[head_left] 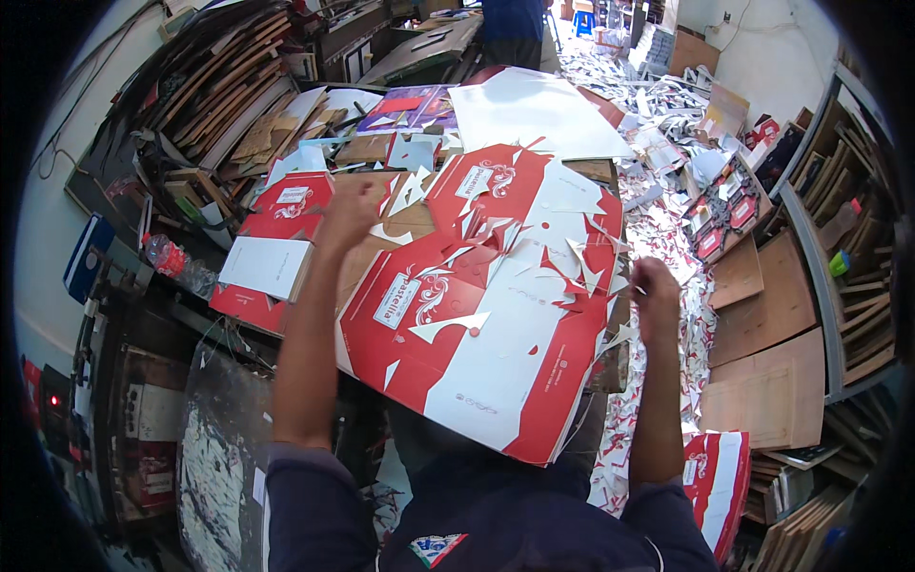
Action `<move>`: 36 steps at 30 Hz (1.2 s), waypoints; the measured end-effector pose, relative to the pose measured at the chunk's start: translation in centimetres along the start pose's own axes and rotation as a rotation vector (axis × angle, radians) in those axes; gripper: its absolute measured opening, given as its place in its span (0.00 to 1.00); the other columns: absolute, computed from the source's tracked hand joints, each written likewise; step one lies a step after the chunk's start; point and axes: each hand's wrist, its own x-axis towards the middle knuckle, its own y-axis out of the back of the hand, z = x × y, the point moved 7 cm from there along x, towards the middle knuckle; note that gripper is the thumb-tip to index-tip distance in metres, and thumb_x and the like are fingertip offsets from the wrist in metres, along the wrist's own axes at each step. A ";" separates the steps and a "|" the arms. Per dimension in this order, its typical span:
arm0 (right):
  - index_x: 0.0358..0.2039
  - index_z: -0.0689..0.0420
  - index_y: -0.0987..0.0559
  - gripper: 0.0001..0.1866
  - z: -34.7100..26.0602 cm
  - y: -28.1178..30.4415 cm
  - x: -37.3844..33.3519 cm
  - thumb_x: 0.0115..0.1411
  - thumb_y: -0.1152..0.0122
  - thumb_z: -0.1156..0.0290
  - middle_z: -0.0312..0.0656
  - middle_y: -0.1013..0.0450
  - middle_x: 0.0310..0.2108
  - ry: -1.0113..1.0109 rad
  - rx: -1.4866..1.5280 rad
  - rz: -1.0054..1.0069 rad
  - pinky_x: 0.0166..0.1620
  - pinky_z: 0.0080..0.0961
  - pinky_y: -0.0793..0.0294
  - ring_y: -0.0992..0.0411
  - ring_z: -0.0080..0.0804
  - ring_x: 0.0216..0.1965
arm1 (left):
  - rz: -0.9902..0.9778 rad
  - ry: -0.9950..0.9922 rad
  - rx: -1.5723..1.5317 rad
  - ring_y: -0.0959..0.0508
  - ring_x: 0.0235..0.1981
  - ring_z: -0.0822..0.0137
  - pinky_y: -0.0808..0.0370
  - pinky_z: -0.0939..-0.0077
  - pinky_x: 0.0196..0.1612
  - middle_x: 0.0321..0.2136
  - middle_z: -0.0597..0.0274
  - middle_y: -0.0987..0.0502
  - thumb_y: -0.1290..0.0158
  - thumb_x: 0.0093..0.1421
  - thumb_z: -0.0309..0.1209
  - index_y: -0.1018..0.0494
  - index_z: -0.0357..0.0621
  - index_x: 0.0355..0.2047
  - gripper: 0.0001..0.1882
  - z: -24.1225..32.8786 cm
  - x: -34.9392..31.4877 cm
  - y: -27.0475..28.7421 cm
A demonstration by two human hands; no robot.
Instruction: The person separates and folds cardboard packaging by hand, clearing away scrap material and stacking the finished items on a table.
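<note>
A stack of red and white printed cardboard sheets, cut as box blanks, lies in front of me on the worktable. Torn scraps of white and red card are strewn over it, thickest along the middle and right side. My left hand is raised over the table, left of the stack's far part. Its fingers are curled; whatever they may hold is hidden. Just beyond the stack's right edge is my right hand, fingers bent inward near loose scraps. I cannot make out anything inside it.
Red box blanks and a white pad lie at left, near a plastic bottle. Large white sheets lie at the far end. Paper offcuts cover the floor at right, beside a rack of boards. A person stands beyond.
</note>
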 end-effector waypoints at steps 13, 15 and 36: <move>0.36 0.67 0.21 0.34 4.0 -20.9 4.1 0.57 0.41 0.40 0.56 0.22 0.28 0.075 -1.252 -0.433 0.40 0.45 0.25 0.22 0.52 0.35 | 0.129 -0.071 -0.020 0.29 0.52 0.51 0.36 0.54 0.56 0.48 0.51 0.25 0.50 0.63 0.33 0.28 0.41 0.51 0.18 8.5 -8.7 -9.2; 0.38 0.64 0.23 0.25 6.1 -20.3 4.5 0.61 0.39 0.50 0.53 0.22 0.28 0.251 -0.986 -0.349 0.36 0.41 0.26 0.22 0.46 0.30 | 0.155 -0.073 -0.098 0.29 0.53 0.52 0.38 0.54 0.57 0.48 0.54 0.25 0.51 0.64 0.36 0.28 0.42 0.51 0.18 9.1 -8.5 -9.0; 0.38 0.58 0.30 0.07 3.7 -21.4 -0.2 0.65 0.40 0.73 0.38 0.28 0.28 0.518 -0.363 -0.280 0.26 0.18 0.34 0.31 0.21 0.24 | 0.126 0.061 -0.137 0.30 0.51 0.58 0.42 0.54 0.60 0.45 0.57 0.26 0.52 0.65 0.41 0.23 0.45 0.44 0.16 8.5 -8.1 -8.1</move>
